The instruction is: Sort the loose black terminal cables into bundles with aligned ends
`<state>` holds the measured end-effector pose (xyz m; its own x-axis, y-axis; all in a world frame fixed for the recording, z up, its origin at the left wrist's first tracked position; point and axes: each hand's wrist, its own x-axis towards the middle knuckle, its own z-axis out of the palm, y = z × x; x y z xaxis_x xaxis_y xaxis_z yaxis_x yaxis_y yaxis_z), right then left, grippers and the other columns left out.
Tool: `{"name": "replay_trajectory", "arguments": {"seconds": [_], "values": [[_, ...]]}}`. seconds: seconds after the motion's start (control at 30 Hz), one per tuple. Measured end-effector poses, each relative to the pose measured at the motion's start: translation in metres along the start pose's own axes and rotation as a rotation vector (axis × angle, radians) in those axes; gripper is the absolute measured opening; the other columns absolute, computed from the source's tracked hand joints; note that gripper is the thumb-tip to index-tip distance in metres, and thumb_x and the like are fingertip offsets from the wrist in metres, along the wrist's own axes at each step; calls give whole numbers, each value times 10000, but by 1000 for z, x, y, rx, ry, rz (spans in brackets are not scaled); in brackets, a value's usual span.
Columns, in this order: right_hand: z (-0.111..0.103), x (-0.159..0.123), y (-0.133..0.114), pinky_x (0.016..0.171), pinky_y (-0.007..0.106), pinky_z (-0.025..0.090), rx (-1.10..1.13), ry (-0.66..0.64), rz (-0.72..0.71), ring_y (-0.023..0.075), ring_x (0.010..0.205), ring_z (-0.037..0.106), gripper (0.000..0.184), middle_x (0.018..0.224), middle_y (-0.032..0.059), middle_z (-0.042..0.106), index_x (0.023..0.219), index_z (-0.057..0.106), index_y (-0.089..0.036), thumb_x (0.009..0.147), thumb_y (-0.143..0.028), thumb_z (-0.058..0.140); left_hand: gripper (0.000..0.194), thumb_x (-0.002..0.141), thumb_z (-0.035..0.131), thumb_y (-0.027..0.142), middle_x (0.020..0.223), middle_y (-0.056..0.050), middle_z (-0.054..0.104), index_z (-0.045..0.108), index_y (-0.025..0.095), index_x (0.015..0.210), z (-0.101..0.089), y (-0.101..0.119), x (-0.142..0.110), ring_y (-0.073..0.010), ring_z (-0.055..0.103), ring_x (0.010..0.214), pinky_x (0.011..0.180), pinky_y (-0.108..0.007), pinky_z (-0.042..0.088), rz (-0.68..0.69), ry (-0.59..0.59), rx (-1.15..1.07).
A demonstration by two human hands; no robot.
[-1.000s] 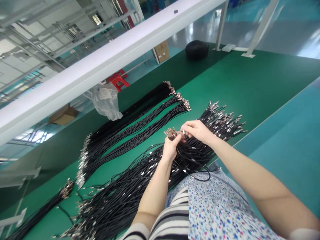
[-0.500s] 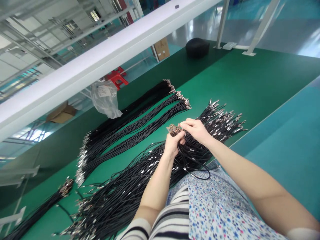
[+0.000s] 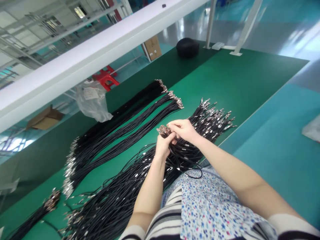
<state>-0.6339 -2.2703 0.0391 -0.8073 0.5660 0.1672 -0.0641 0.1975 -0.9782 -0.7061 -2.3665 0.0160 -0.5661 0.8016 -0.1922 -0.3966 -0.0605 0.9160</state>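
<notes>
My left hand (image 3: 164, 144) is closed round a bunch of black cables, and their coppery metal ends (image 3: 163, 130) stick up above the thumb. Beside it, my right hand (image 3: 183, 129) pinches with thumb and fingertips at the edge of that bunch; the fingers cover whatever they hold, perhaps a cable end. Under both hands lies a large loose pile of black cables (image 3: 120, 196) with small silvery tips. The pile's far tips (image 3: 215, 116) fan out to the right of my right hand.
Straightened cable bundles (image 3: 120, 133) lie behind the pile on the green table (image 3: 237, 76). Another bundle (image 3: 32, 216) is at the lower left. A clear plastic bag (image 3: 92, 101) hangs near the white shelf (image 3: 105, 41). A black round object (image 3: 187, 47) sits at the back.
The whole view has shifted, so hands and table appear slightly further left. Both hands keep nearly the same pose at the cable bunch.
</notes>
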Motion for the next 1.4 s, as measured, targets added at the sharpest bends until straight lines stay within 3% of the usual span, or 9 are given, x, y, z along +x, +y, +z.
{"name": "replay_trajectory", "arguments": {"seconds": [0.2,0.37,0.57,0.73,0.93,1.07,1.17,1.27,1.4], "values": [[0,-14,22,721,265,447,-152,30,-112,127,768,553,326,924,49,594,1096,580,-171,835,-345,491,299,607,726,348,690,-20,603,578,130,748,-5,-1,0,-92,545,560,535,-216,419,-68,57,-68],[-8,-66,58,791,344,425,-207,-317,238,162,773,567,431,824,58,647,848,643,-153,900,-434,321,342,623,722,357,597,35,528,441,163,651,-15,1,2,-99,549,607,613,-261,457,-131,21,-212],[-20,-120,75,770,298,469,259,-216,522,153,856,597,394,969,58,645,971,615,-142,834,-460,428,479,653,708,326,434,100,223,264,166,575,-6,-5,7,-12,225,352,411,-181,295,-314,-85,-297],[-74,-75,108,533,261,448,-247,255,688,137,556,577,368,753,88,641,863,600,-112,821,-433,426,445,670,696,302,439,95,246,282,166,578,-2,-6,13,-15,249,354,407,-186,286,-275,-58,-233],[-95,-6,131,610,298,427,-607,208,817,188,549,570,314,457,71,537,589,543,-128,743,-401,541,278,685,679,278,449,108,280,481,178,852,1,-7,8,-15,260,357,418,-176,289,-245,-36,-212],[-84,-9,119,629,259,417,-600,185,703,160,628,583,172,613,62,613,696,518,-150,799,-265,444,391,648,700,252,484,99,374,491,189,972,-5,-8,10,-8,279,352,414,-171,292,-230,21,-200],[-73,-32,102,670,222,406,-537,80,452,122,692,581,112,735,14,633,790,456,-189,845,-256,384,391,619,718,230,555,69,457,509,158,941,-9,-6,21,10,272,347,395,-163,265,-232,65,-202],[-64,-57,87,599,223,391,-453,-103,250,120,548,542,132,566,-34,561,836,378,-209,895,-291,294,359,615,727,262,534,81,400,536,131,890,-13,-3,32,17,248,339,374,-157,216,-150,144,-238],[-58,-76,84,511,233,332,-483,-157,230,137,461,474,171,485,-51,446,855,338,-214,913,-350,253,377,625,723,342,536,84,362,562,138,898,-15,0,33,16,240,333,365,-165,191,-50,183,-303]]}}
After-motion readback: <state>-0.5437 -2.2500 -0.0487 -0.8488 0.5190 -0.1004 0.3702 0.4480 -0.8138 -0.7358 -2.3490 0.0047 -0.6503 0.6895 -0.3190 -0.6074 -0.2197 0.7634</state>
